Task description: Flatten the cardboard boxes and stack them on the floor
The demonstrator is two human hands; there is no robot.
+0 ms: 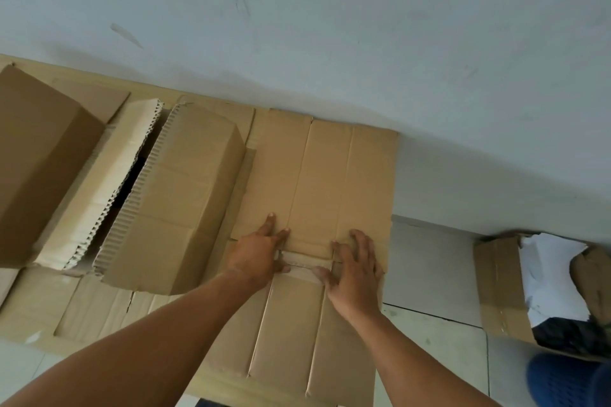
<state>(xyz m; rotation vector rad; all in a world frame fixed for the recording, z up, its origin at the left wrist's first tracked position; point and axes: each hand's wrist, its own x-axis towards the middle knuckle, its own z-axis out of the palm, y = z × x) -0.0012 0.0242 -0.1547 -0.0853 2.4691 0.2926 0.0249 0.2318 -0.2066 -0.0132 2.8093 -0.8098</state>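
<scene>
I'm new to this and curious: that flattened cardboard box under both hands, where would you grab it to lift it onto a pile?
Probably by its right long edge. The flattened box lies flat, so its face gives nothing to pinch, and that edge borders bare floor, leaving room to slide fingers under. Its left side abuts the standing box. Both the left hand and right hand now press open-palmed.

Both bare forearms reach forward from the lower edge. The left hand (256, 258) lies palm down, fingers spread and pointing ahead. The right hand (355, 269), just beside it, is also flat, fingers splayed, thumb angled toward the left.
</scene>
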